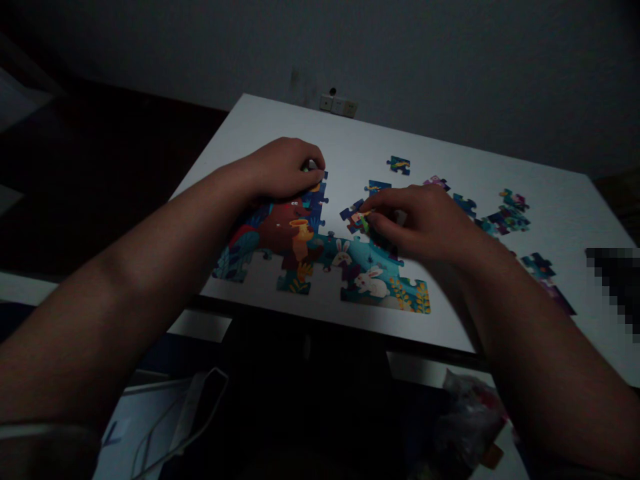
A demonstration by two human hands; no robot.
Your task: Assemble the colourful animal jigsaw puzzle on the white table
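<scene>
A partly joined jigsaw puzzle (pixel 300 253) with a brown bear and white rabbits lies near the table's front edge. My left hand (pixel 287 167) rests at its upper edge, with thumb and fingers curled together on a puzzle piece there; a bit of pale green shows in the gap between them. My right hand (pixel 420 217) pinches a colourful puzzle piece (pixel 354 217) between thumb and index finger, just above the rabbits and right of the bear. Another blue piece (pixel 380 187) lies just beyond the right fingertips. My right hand hides part of the puzzle beneath it.
On the white table (pixel 300 120), a single piece (pixel 399 165) lies toward the back, and several loose pieces (pixel 505 217) are scattered to the right. Behind the table is a wall with sockets (pixel 339 105). Below the front edge are a plastic bag (pixel 467 413) and a white cable (pixel 215 400).
</scene>
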